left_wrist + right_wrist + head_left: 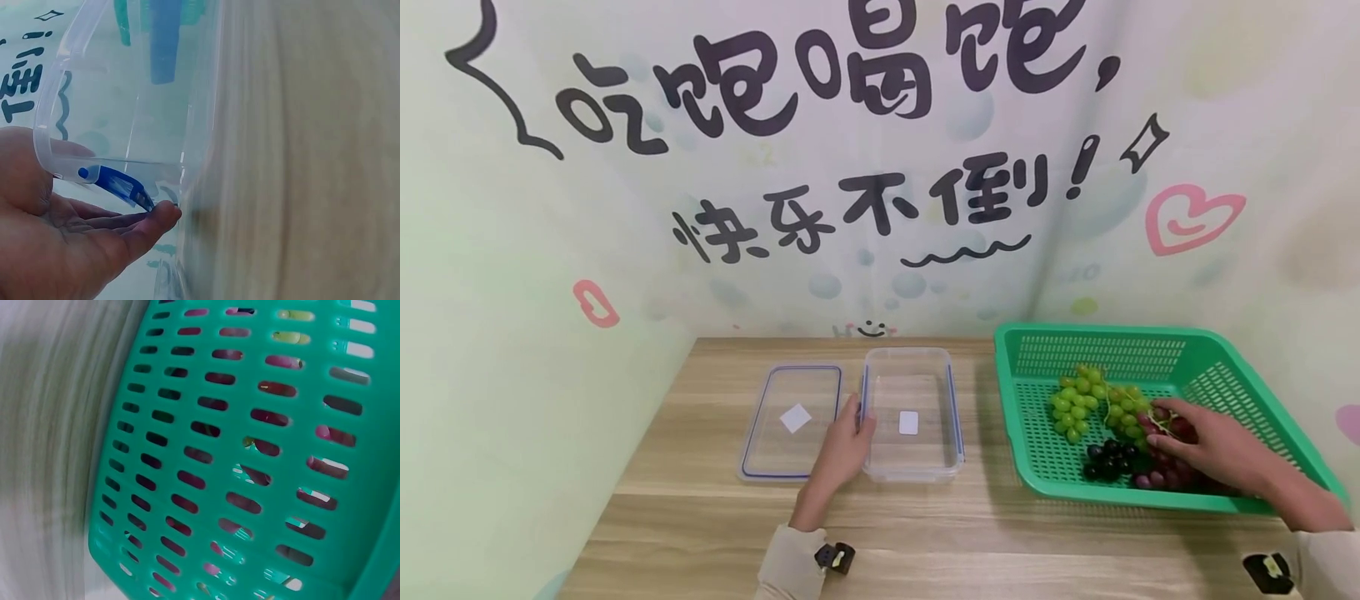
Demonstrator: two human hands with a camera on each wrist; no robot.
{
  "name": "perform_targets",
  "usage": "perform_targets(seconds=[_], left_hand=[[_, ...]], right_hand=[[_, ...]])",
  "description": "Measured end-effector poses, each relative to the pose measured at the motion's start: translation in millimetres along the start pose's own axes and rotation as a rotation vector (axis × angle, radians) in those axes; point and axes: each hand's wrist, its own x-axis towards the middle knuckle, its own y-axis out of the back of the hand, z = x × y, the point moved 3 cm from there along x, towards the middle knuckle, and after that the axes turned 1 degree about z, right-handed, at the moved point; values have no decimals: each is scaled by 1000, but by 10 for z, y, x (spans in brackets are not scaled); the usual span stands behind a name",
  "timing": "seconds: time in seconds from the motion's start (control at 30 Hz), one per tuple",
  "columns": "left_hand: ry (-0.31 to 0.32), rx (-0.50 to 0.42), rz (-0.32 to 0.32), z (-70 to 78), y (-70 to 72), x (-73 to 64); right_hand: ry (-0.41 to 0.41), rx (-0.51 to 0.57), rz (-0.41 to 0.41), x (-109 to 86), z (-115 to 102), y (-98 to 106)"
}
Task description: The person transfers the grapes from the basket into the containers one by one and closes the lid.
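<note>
Green basket (1067,490), right of frame. Clear box (928,454), lower centre; lid (793,450) just left. Right hand (1221,442) in basket, finger and thumb around red grapes (1159,478); cannot tell if gripping. Left hand (841,450) grips box's left wall. Green grapes (1077,406) above black grapes (1111,460), basket's left half.

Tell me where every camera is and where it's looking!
Head: worn on the head, looking forward and down at the table, clear box, lid and green basket; left hand, right hand and sleeves show.
Left wrist: on that wrist, looking at the box's side; the left hand shows close up.
Right wrist: on that wrist, looking at the basket's slotted wall; no hand shows clearly.
Head and left wrist both show the box and left hand.
</note>
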Motion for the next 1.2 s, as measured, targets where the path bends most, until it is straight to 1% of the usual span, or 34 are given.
perform_targets(seconds=[0.17, 0.23, 0.37, 0.63, 0.77, 0.8, 1.0, 1.2], left_hand=[[3, 0, -7, 9, 2, 6], [16, -10, -16, 7, 0, 9], [25, 2, -28, -1, 3, 21], [49, 5, -43, 4, 18, 6], [56, -2, -48, 1, 11, 5], [61, -3, -50, -1, 4, 8], [45, 9, -54, -9, -11, 29], [62, 22, -51, -20, 10, 22]], right_hand=[[-6, 19, -14, 5, -11, -17], [-7, 31, -22, 7, -8, -29], [-1, 43, -26, 10, -7, -34], [46, -25, 16, 56, -25, -13], [70, -30, 33, 52, -26, -19], [77, -29, 38, 46, -21, -22], [110, -3, 94, 23, -14, -9], [91, 56, 101, 20, -46, 13]])
